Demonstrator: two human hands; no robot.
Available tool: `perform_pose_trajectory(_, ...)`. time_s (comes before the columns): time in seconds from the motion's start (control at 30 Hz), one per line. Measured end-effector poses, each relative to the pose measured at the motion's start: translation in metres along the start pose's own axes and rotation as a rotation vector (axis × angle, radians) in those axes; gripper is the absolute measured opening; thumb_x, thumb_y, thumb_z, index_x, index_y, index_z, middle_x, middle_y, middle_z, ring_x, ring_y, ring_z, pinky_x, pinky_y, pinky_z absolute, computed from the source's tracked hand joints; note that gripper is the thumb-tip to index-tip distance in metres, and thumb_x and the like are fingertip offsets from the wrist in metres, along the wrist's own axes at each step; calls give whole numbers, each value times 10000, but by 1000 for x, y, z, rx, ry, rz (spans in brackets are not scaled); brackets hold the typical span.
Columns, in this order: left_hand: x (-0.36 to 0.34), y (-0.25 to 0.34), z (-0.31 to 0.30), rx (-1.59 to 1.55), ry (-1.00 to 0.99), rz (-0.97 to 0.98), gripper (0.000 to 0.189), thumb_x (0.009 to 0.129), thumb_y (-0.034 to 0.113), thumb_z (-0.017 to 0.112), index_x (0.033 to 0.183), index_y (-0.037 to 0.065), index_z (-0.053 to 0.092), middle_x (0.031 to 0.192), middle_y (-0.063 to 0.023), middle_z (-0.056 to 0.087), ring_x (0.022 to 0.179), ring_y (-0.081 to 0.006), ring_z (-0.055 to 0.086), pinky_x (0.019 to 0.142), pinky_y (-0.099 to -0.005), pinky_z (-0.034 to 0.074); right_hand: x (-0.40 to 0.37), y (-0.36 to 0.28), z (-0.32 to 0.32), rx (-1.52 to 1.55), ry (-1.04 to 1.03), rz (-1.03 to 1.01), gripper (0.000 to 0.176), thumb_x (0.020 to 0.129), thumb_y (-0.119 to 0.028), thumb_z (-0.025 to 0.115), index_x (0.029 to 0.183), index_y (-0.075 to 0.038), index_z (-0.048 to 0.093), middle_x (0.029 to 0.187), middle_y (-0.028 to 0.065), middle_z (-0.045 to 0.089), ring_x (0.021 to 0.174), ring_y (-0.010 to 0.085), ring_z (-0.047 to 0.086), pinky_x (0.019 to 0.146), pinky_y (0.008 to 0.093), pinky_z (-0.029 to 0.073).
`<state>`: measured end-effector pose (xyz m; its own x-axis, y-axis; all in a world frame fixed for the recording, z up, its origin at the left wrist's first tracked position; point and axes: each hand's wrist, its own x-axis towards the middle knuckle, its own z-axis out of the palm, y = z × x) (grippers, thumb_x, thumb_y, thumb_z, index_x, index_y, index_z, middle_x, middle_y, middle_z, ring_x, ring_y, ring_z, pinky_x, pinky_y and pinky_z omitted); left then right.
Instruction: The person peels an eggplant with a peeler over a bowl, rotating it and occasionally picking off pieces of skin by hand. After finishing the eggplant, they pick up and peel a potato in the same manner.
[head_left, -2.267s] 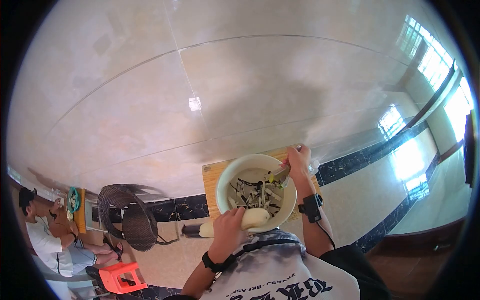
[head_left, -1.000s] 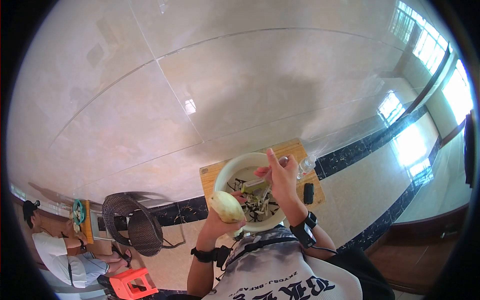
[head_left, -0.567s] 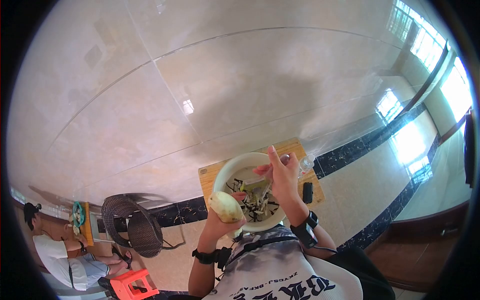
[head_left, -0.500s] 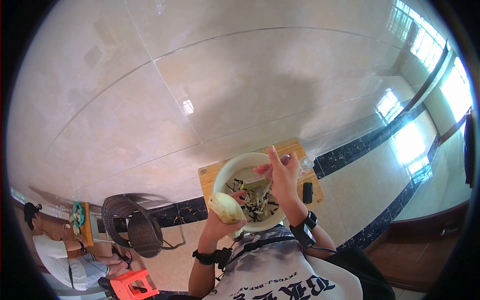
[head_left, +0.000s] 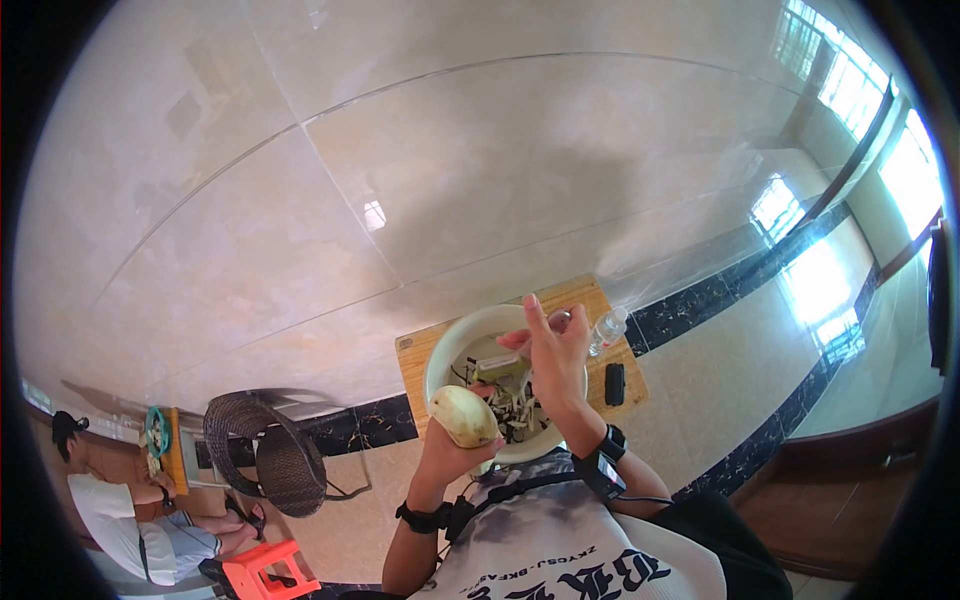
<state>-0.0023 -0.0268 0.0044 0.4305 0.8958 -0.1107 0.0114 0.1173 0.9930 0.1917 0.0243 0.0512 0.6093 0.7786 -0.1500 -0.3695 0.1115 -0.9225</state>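
My left hand (head_left: 452,460) is wrapped round a pale, peeled vegetable (head_left: 463,416) that looks like an eggplant, held over the near left rim of a large white basin (head_left: 437,362). My right hand (head_left: 556,355) is closed over the basin's right side, thumb pointing up. In its grip is what looks like a peeler (head_left: 497,367), its flat, pale head reaching left above the basin, most of its handle hidden by the fingers. Dark and pale strips of peel (head_left: 519,412) lie scattered in the bottom of the basin.
The basin stands on a wooden table (head_left: 412,350) by the tiled wall. A clear bottle (head_left: 608,330) and a black case-like object (head_left: 615,384) are to its right. To the left are a wicker chair (head_left: 290,470), a red stool (head_left: 265,570) and a seated person (head_left: 120,510).
My left hand has turned the vegetable slightly and shifted it right, nearer the basin. My right hand has moved a little left with the peeler.
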Motion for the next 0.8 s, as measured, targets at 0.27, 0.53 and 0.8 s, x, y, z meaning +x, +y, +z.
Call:
perform_pose_trajectory(0.27, -1, 7, 0, 71, 24, 95, 687, 654, 90, 904, 1290, 14, 655, 1397, -119, 632, 1309, -231, 581, 1120, -382, 441, 12, 6, -5, 236, 2, 148, 437, 972, -209, 768, 910, -59, 362, 652, 48, 488, 521, 243, 660, 483, 399, 585)
perform_pose_trajectory(0.53, -5, -9, -16, -156, -103, 41, 860, 678, -33, 879, 1446, 3, 493, 1369, -140, 626, 1124, -209, 682, 960, -350, 564, 14, 13, -8, 304, -2, 269, 367, 976, -195, 759, 947, -36, 430, 673, 61, 521, 552, 216, 621, 610, 466, 648)
perform_pose_trajectory(0.8, -13, -8, 4, -232, -79, 53, 1028, 712, -48, 858, 1551, -37, 263, 1422, -146, 601, 965, -179, 729, 893, -350, 600, 17, 39, -19, 559, -32, 538, 209, 988, -182, 740, 972, -23, 606, 789, 56, 585, 681, 232, 613, 843, 493, 615)
